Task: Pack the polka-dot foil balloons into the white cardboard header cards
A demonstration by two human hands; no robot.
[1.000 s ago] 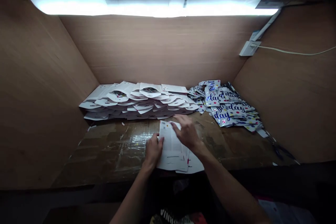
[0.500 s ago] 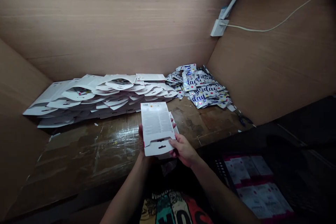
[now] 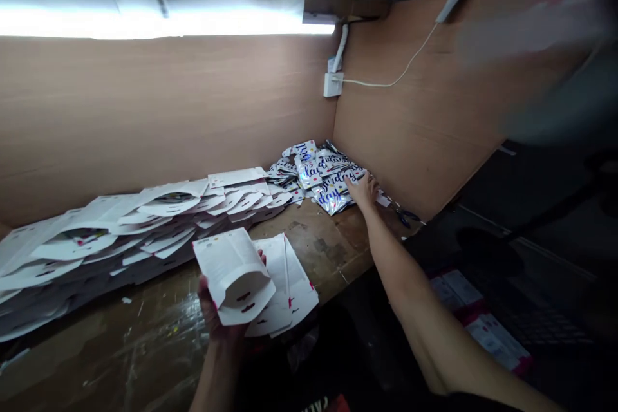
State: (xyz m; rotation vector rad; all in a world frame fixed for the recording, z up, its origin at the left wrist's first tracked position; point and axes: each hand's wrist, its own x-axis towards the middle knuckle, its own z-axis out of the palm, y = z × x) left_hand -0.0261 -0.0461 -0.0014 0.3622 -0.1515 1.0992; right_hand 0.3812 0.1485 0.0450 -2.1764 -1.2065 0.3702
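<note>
My left hand (image 3: 219, 318) is closed round a white cardboard packet (image 3: 232, 270) with a hanger slot, tilted above the table. The packet's mouth gapes open towards me. Just right of it are more flat white cardboard packets (image 3: 292, 283); whether my left fingers touch them I cannot tell. Out at the far right, my right hand (image 3: 363, 190) reaches onto a pile of shiny foil packets (image 3: 323, 174) with coloured dots and blue lettering. Its thumb and fingers are apart on the right side of the pile, and the fingertips are partly hidden.
Overlapping white cardboard packets (image 3: 159, 219) line the back left of the brown table (image 3: 159, 335). Scissors (image 3: 405, 215) lie by the right wall. A crate with pink-edged packs (image 3: 492, 335) stands low at right. A white cable (image 3: 381, 85) hangs along the wall.
My right hand has let go of the white packet and moved to the foil pile. The held packet now gapes open in my left hand. The view has swung right.
</note>
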